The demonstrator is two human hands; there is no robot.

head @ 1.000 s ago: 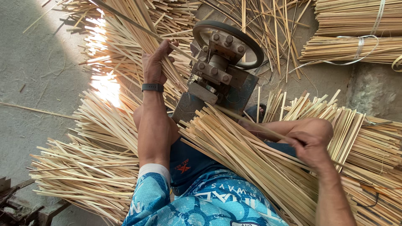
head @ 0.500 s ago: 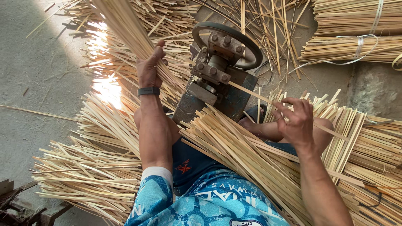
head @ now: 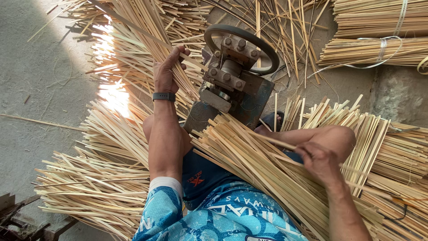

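Single head camera, looking steeply down, close over lap and floor.

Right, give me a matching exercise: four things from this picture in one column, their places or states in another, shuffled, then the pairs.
1. left hand
2. right hand
3. metal machine
4. tied stick bundles

A. top right, bound with pale straps
B. centre, with a round wheel on top
C. holding one thin strip over the lap pile
D. gripping a sheaf of strips beside the machine, dark band on the wrist

Pairs: 1-D, 2-C, 3-B, 4-A
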